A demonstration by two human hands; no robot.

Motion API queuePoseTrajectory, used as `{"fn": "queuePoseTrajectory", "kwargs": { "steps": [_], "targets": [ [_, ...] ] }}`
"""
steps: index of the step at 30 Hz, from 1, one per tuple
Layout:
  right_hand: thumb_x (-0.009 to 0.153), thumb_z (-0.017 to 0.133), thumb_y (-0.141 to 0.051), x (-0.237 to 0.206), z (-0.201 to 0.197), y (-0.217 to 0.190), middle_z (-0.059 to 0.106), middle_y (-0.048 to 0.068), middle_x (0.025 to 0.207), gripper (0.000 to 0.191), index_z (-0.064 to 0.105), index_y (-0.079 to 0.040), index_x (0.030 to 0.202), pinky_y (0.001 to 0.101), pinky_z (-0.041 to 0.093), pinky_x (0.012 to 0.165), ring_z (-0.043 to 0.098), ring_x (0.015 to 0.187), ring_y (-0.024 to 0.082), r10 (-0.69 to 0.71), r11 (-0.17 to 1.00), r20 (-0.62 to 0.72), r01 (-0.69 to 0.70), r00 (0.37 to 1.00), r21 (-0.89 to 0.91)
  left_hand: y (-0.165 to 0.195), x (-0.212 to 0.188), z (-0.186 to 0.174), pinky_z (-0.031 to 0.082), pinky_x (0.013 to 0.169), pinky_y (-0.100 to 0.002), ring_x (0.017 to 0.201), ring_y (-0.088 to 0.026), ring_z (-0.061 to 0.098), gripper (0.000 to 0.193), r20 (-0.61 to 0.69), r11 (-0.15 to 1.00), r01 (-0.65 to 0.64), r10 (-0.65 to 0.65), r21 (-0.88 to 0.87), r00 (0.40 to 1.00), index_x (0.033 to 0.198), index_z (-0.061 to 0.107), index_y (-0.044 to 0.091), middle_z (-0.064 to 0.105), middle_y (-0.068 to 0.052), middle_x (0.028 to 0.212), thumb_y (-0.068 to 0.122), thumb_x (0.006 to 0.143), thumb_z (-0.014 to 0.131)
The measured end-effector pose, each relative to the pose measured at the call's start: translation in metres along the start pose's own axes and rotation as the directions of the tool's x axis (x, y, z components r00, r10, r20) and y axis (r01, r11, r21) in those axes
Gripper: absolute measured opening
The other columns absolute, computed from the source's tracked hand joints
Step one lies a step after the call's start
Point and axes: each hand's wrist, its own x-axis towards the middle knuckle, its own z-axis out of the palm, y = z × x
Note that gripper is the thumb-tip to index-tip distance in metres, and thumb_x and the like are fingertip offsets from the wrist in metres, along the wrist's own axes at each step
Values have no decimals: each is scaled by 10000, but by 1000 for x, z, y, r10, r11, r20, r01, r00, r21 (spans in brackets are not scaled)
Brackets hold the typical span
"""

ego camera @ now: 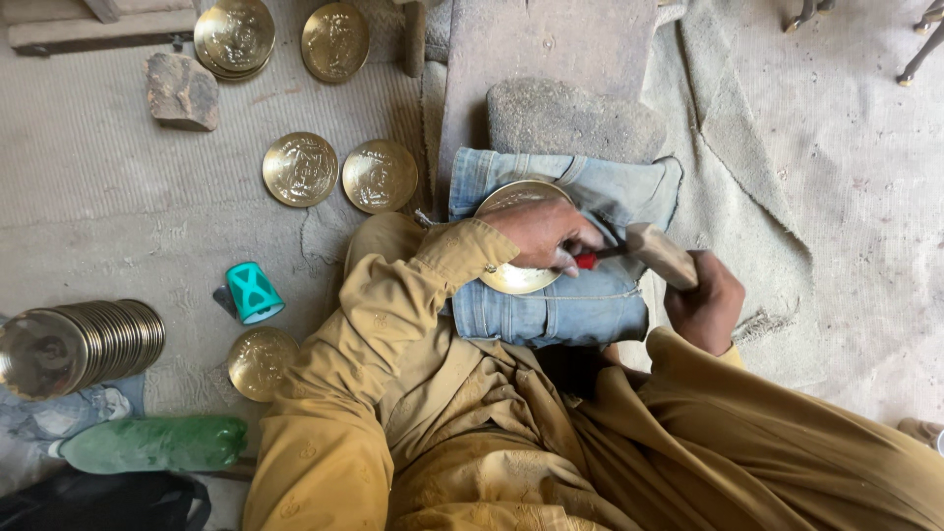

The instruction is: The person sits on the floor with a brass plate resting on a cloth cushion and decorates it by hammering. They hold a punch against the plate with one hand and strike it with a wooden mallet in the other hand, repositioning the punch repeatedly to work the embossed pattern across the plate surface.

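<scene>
A round brass plate [511, 278] lies on a folded piece of blue denim [570, 305] in front of me. My left hand [541, 234] rests on the plate and pinches a small tool with a red handle [587, 261] against it. My right hand [706, 303] grips a wooden mallet [661, 254], whose head hangs just right of the tool. Mustard-coloured sleeves cover both arms.
Embossed brass plates lie on the mat: two [300, 169] near the denim, a stack [234, 37] and one more at the top, one [261, 362] by my left elbow. A leaning stack of plates [84, 344], a teal cup [254, 293], a green bottle [157, 442] and a stone [182, 91] sit left.
</scene>
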Motion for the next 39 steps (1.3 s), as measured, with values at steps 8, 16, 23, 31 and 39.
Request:
{"fn": "queuePoseTrajectory", "kwargs": {
  "steps": [8, 16, 23, 31, 39],
  "targets": [
    [980, 699, -84, -9, 17, 15, 621, 11, 801, 109, 610, -42, 934, 261, 441, 610, 517, 689, 88, 450, 737, 100, -432, 888, 520, 13, -4, -2, 562, 743, -381, 771, -220, 705, 445, -67, 998, 4, 0, 58, 998, 1197, 731, 118, 752, -83, 875, 171, 774, 859],
    [943, 834, -65, -4, 4, 16, 629, 27, 836, 237, 614, -10, 1011, 277, 477, 687, 542, 730, 93, 326, 907, 33, -323, 945, 271, 56, -111, 15, 561, 820, -427, 957, -335, 691, 241, -833, 925, 364, -117, 106, 541, 1189, 601, 2, 674, -182, 1084, 9, 951, 632],
    [934, 838, -73, 8, -2, 5, 617, 9, 804, 248, 597, -15, 934, 268, 462, 667, 518, 720, 79, 315, 909, 65, -321, 947, 265, 59, -112, 27, 508, 772, -494, 948, -430, 653, 231, -818, 891, 444, -325, -97, 474, 1143, 561, 11, 642, -205, 1040, 4, 923, 630],
    [932, 833, -71, 14, -6, -2, 604, 11, 787, 242, 596, -19, 922, 263, 459, 660, 506, 721, 80, 274, 923, 131, -299, 953, 242, 63, -116, 49, 548, 773, -439, 905, -335, 689, 250, -775, 890, 449, -337, -77, 534, 1136, 582, 5, 664, -164, 1036, 28, 903, 671],
    [922, 875, -144, 29, -24, -4, 592, 45, 752, 314, 598, 2, 895, 287, 446, 627, 476, 697, 96, 265, 952, 161, -284, 951, 114, 60, -87, 43, 596, 691, -315, 827, -190, 721, 198, -746, 978, 194, -188, -80, 639, 1139, 649, 26, 717, -101, 1002, 81, 962, 718]
  ]
}}
